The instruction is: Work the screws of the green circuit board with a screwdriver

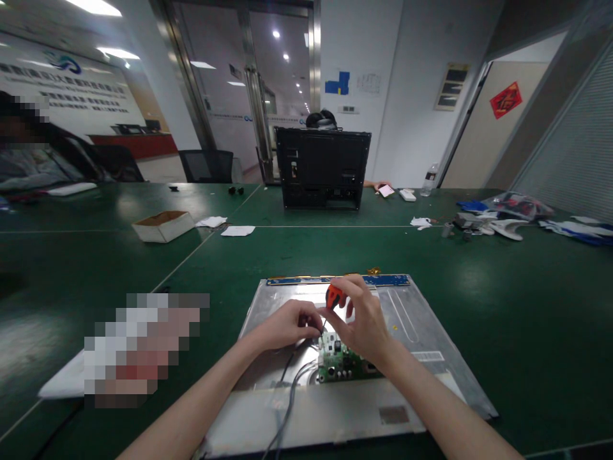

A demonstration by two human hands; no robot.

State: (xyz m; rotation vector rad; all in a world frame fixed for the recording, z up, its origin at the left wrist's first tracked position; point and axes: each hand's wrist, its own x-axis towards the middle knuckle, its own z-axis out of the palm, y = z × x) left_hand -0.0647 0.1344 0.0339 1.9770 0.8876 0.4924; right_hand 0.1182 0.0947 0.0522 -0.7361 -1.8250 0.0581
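A flat metal display panel lies on the green table, with a blue circuit strip along its far edge. On its middle sits a green circuit board, with dark cables running off its left side. My right hand grips a screwdriver by its orange and black handle; the shaft points down at the board's upper left corner. Beside the shaft, my left hand has its fingers pinched together near that corner. Whatever those fingertips hold, if anything, is hidden.
A black monitor casing stands upright at the far side, a person behind it. An open cardboard box and papers lie far left. Gloves and bagged items are at far right, near a bottle. Another person sits at left.
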